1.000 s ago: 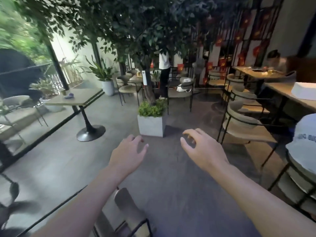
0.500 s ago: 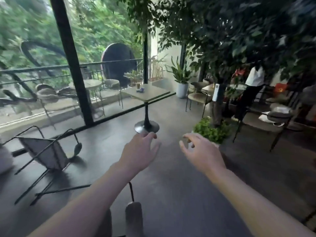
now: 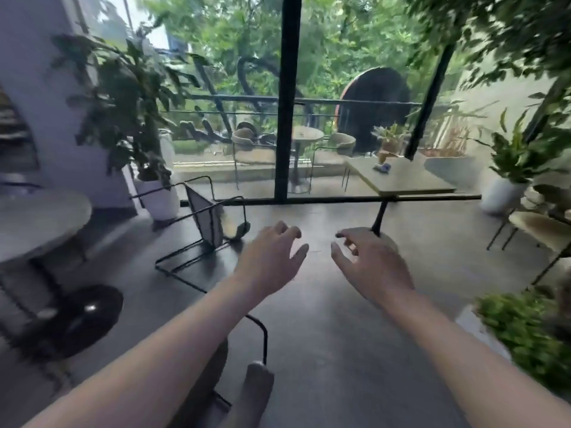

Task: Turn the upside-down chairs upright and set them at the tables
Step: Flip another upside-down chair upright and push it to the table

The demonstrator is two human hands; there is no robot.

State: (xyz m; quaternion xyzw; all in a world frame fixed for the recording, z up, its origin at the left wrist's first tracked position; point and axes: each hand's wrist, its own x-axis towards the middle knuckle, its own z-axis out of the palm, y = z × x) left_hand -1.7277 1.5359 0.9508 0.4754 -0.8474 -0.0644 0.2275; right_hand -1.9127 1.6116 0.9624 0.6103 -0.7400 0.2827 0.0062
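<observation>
An overturned chair (image 3: 207, 220) with a black wire frame lies tipped on the dark floor left of centre, its legs pointing up and sideways. Part of a second chair (image 3: 256, 384) shows at the bottom edge under my left forearm. My left hand (image 3: 272, 257) and my right hand (image 3: 367, 261) are stretched out in front of me, fingers apart, holding nothing, both well short of the tipped chair. A square table (image 3: 401, 180) on a black pedestal stands behind my right hand. A round table (image 3: 37, 220) stands at the left.
A glass wall with black posts (image 3: 285, 118) runs across the back, with terrace furniture beyond it. A potted plant in a white pot (image 3: 157, 196) stands at the left, another white pot (image 3: 500, 193) at the right, a green planter (image 3: 522, 332) near right, an upright chair (image 3: 537, 223) beside it.
The view has swung to the left: the tipped chair has come from the left edge toward the centre, and the round table has come into view. Both hands stay out in front, empty.
</observation>
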